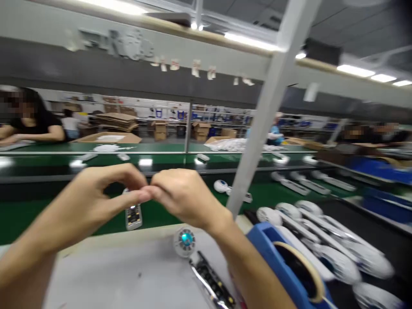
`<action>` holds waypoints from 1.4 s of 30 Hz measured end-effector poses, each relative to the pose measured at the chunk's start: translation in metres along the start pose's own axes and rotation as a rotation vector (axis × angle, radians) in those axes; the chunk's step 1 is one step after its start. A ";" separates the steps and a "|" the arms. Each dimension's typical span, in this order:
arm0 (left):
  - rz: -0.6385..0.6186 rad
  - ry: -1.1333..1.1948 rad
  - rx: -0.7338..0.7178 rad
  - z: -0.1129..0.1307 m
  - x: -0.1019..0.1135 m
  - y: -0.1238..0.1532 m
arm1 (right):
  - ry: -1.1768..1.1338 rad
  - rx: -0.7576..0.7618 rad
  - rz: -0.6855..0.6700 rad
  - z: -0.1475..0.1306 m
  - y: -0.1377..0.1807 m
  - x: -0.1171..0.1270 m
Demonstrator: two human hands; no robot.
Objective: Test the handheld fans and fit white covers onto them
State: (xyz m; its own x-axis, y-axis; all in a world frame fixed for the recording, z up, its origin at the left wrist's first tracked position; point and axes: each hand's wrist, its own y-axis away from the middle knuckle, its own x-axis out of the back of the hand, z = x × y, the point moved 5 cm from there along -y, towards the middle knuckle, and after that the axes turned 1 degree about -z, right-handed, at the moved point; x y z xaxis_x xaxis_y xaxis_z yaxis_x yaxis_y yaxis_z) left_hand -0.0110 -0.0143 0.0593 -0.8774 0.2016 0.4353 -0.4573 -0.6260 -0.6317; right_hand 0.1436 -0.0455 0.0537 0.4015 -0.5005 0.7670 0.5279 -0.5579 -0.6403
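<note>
My left hand and my right hand meet at the fingertips above the white work surface. Thumb and fingers of the left are pinched, and the right is curled closed against them. Whatever is between the fingertips is too small or hidden to make out. Below the right hand lies a round, slotted white head with a teal centre, like that of a handheld fan. Beside it is a dark circuit board in an open narrow casing. Behind the left hand, another white casing shows its exposed board.
A blue tape dispenser with a tape roll stands at right. Past it lie several white fan-like units. A slanted white post rises before the green conveyor, which carries white parts. A co-worker sits far left.
</note>
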 end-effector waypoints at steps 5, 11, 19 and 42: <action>-0.159 -0.205 -0.005 0.009 -0.002 -0.007 | -0.113 -0.021 0.077 0.005 0.001 0.003; -0.191 -0.153 0.006 0.007 -0.003 -0.004 | -0.122 -0.019 0.071 0.001 0.002 0.004; -0.191 -0.178 -0.007 0.009 -0.003 -0.004 | -0.095 -0.003 0.085 -0.002 0.002 0.005; -0.116 -0.291 -0.192 0.027 -0.002 0.003 | -0.039 0.089 0.187 0.000 0.003 0.009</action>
State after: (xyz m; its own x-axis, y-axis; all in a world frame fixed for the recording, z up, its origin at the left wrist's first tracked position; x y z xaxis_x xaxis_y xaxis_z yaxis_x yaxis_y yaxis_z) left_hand -0.0072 -0.0373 0.0739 -0.7529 0.0229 0.6577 -0.5943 -0.4528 -0.6646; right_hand 0.1486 -0.0518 0.0585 0.5263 -0.5626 0.6375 0.5049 -0.3964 -0.7667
